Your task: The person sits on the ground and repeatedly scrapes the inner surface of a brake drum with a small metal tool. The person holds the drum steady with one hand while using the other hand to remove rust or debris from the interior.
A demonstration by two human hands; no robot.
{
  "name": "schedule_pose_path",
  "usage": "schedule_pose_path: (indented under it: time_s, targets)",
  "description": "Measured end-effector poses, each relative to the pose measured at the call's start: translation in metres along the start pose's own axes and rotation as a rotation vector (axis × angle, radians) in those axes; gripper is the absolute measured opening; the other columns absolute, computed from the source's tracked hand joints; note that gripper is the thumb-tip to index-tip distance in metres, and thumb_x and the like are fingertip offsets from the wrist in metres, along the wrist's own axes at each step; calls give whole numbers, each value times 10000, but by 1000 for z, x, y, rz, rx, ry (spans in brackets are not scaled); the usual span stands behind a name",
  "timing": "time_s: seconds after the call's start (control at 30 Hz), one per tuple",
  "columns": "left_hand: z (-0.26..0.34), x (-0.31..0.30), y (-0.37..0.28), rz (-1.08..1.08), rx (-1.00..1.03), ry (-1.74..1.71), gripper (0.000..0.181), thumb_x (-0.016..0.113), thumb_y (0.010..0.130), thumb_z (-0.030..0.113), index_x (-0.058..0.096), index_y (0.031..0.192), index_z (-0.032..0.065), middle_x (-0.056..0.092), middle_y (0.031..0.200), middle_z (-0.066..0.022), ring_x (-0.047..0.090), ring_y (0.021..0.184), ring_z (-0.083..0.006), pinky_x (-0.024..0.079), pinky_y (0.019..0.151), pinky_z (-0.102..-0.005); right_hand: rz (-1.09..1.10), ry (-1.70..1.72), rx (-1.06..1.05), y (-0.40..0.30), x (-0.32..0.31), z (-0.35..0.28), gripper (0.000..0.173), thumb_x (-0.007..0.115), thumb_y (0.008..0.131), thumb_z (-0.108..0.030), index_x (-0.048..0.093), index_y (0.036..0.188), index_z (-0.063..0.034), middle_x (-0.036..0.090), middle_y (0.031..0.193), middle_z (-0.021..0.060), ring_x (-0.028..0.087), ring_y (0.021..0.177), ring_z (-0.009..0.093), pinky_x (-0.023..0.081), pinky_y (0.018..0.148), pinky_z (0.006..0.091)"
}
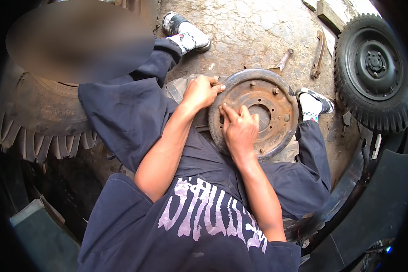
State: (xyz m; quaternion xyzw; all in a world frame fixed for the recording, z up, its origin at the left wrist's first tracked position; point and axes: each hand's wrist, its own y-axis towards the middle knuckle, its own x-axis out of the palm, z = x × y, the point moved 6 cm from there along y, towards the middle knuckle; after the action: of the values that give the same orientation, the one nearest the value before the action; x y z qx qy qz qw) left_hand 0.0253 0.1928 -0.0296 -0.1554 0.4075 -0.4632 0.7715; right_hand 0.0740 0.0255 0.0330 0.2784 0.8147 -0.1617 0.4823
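Note:
A rusty round brake backing plate (279, 105) lies in front of me between my legs. It has a dark rolled rim, a large central hole and several bolts and small holes. Under it, partly covered, is what looks like a tyre (290, 149). My left hand (201, 91) is at the plate's upper left rim, thumb on the edge and fingers curled; whether it grips the rim is unclear. Over the left part of the plate face, my right hand (240, 129) points its index finger towards the inside of the rim. Anything small under its fingertips is hidden.
At right stands a mounted wheel (374, 63); at left lies a large lugged tyre (56, 108). A ring-ended tool (285, 60), a metal bracket (318, 56) and a block (329, 15) lie on cracked ground. A green metal panel (377, 190) borders the lower right. A blurred oval covers the upper left.

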Motion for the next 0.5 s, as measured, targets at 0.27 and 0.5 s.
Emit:
schedule_pose_path:
  time_s: [0.27, 0.5]
  targets:
    - [-4, -2, 3, 5, 10, -72, 429, 838, 963, 362, 828, 1203, 6, 832, 974, -175, 779, 806, -190, 615, 776, -357, 37, 271, 16, -19, 10, 13, 159, 836, 933, -185, 815, 1046, -77, 672, 876, 136, 673, 760, 355, 548, 699, 471]
    - [10, -3, 14, 34, 47, -82, 558, 782, 968, 510, 822, 1212, 10, 821, 1137, -227, 799, 1088, -289, 593, 971, -405, 262, 275, 90, 13, -15, 30, 199, 831, 940, -126, 833, 1111, -23, 680, 839, 190, 688, 743, 361, 551, 704, 452]
